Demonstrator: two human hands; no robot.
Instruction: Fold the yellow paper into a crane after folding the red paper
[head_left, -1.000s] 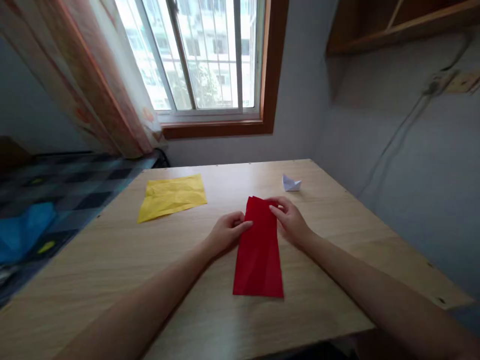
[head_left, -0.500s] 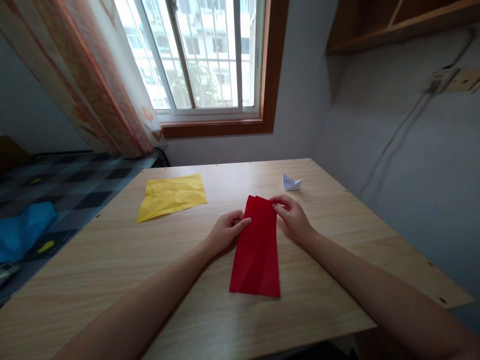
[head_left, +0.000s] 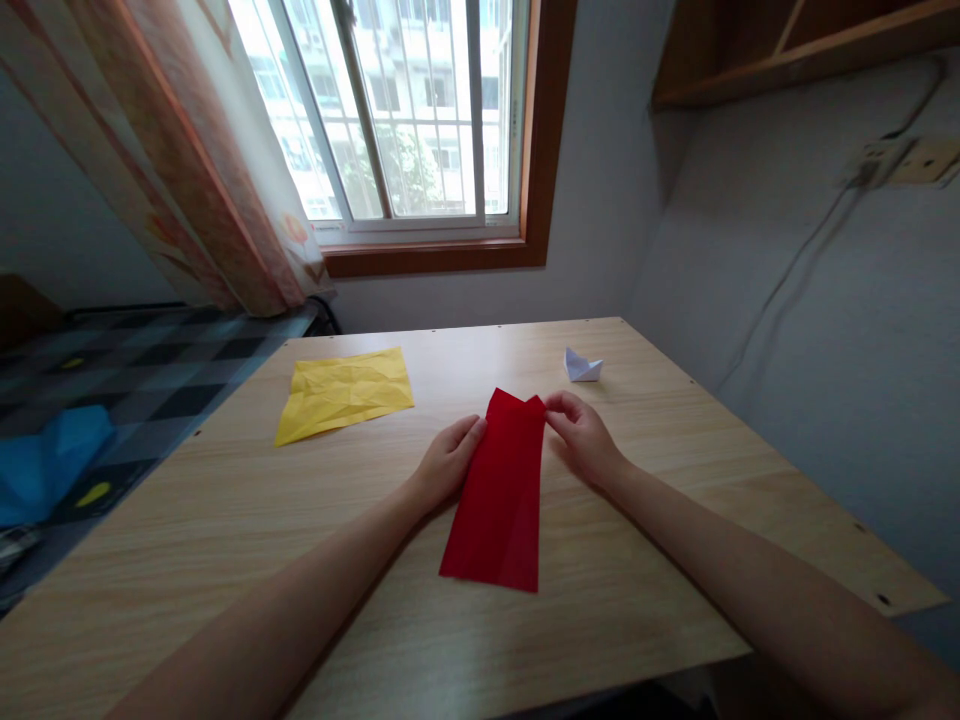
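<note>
At the left of the frame, blue paper (head_left: 56, 460) rests on a checked bed (head_left: 187, 350), off the work surface. On the counter (head_left: 300, 520), left of centre, a creased yellow sheet (head_left: 349, 390) lies flat, well apart from both hands, which seems to leave the middle free. Just left of centre, the left hand (head_left: 450, 460) is nearly closed, its thumb along the edge of the red paper (head_left: 499, 490), probably to steady it; with the fingers mostly hidden, I cannot tell whether they grip. The red paper sits at lower centre, its far edge notched. The right hand (head_left: 581, 430) pinches its upper right corner between thumb and forefinger, a light hold that suits thin paper. Beyond that hand stands a small white folded paper (head_left: 583, 367), clear of the forearms.
</note>
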